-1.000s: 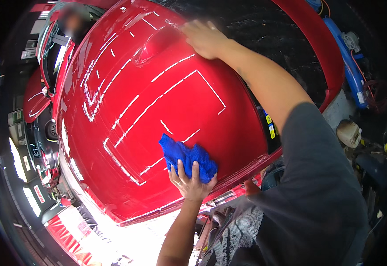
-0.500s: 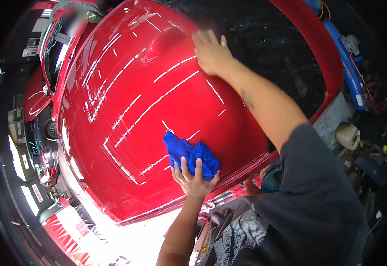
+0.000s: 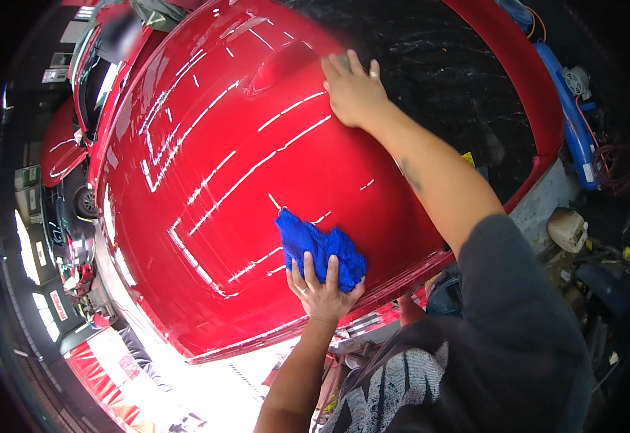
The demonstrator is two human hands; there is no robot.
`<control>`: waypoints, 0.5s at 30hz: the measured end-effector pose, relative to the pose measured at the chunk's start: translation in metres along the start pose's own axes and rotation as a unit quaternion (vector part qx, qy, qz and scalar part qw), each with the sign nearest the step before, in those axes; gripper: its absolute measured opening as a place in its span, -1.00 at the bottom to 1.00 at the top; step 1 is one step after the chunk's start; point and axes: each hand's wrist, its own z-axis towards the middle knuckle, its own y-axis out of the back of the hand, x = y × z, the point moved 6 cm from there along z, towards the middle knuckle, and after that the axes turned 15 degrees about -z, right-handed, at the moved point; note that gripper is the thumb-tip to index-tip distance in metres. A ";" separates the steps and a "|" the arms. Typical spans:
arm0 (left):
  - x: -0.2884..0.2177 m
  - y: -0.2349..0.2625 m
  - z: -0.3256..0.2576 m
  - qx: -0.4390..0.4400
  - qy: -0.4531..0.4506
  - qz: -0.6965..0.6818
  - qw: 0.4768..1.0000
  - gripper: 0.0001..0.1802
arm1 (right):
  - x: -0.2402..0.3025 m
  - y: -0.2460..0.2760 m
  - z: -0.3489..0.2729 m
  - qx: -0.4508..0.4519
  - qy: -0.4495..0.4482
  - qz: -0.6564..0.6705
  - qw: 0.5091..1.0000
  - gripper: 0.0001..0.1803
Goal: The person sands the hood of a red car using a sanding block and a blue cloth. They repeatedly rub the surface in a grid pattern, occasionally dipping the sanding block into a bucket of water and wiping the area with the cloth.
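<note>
A large glossy red car body panel (image 3: 279, 180) with a raised bulge spans the middle, streaked with white reflections. My left hand (image 3: 325, 292) presses a crumpled blue microfiber cloth (image 3: 318, 249) onto its near part, fingers spread over the cloth's near edge. Farther away, my right hand (image 3: 354, 90) rests with stretched, spread fingers along the panel's right border, beside a dark glossy area (image 3: 445, 86). A ring shows on one right-hand finger, and nothing is in that hand.
A red frame (image 3: 524, 86) curves around the dark area. Beyond it on the right lie a blue cylinder (image 3: 571, 123) with a hose and a whitish plastic container (image 3: 567, 229). Another red car (image 3: 91, 94) with its door open stands at the far left.
Both hands, the cloth and parts of the panel appear slightly farther right in the view. My right hand's fingers look a little more spread. The left hand still presses the cloth.
</note>
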 end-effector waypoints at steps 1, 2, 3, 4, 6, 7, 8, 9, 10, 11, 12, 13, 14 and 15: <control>-0.001 -0.001 0.001 -0.001 -0.005 -0.007 1.000 -0.02 | -0.011 0.000 0.018 -0.012 -0.007 -0.015 1.000 -0.37; -0.005 -0.003 0.003 -0.002 -0.012 -0.017 1.000 -0.02 | -0.029 -0.001 0.047 0.008 -0.019 -0.008 1.000 -0.39; -0.006 -0.006 0.009 -0.010 -0.020 -0.021 1.000 -0.02 | -0.042 -0.001 0.075 0.029 -0.003 0.000 1.000 -0.40; -0.006 -0.006 0.010 -0.008 -0.020 -0.019 1.000 -0.02 | -0.046 -0.002 0.081 0.007 0.028 -0.015 0.999 -0.40; -0.004 -0.007 0.009 -0.001 -0.019 -0.020 1.000 -0.02 | -0.058 -0.011 0.066 -0.036 0.062 -0.021 0.997 -0.40; -0.005 -0.005 0.007 0.002 -0.020 -0.012 1.000 0.00 | -0.059 -0.018 0.039 -0.051 0.071 -0.009 0.996 -0.40; -0.004 -0.003 0.007 0.007 -0.021 -0.007 1.000 0.02 | -0.060 -0.023 0.005 -0.064 0.079 0.001 0.995 -0.41; -0.003 -0.003 0.007 0.009 -0.023 -0.003 1.000 0.04 | -0.059 -0.019 -0.038 -0.072 0.090 -0.004 0.993 -0.41; -0.003 -0.003 0.006 0.014 -0.019 0.001 1.000 0.03 | -0.064 -0.011 -0.085 -0.056 0.095 -0.001 0.994 -0.39; -0.003 -0.003 0.005 0.011 -0.024 -0.001 1.000 0.03 | -0.067 -0.003 -0.135 -0.047 0.103 0.004 0.994 -0.38; -0.002 -0.001 0.004 0.008 -0.024 0.000 1.000 0.03 | -0.069 0.003 -0.183 -0.008 0.104 -0.011 0.994 -0.38; -0.003 -0.002 0.002 0.003 -0.027 -0.001 1.000 0.03 | -0.070 0.011 -0.227 0.032 0.098 -0.011 0.995 -0.36; -0.006 -0.003 0.002 0.003 -0.029 -0.009 1.000 0.04 | -0.073 0.010 -0.265 0.060 0.097 -0.008 0.993 -0.34; -0.007 -0.003 0.003 0.001 -0.031 -0.009 0.999 0.04 | -0.073 0.013 -0.283 0.067 0.097 -0.005 0.993 -0.32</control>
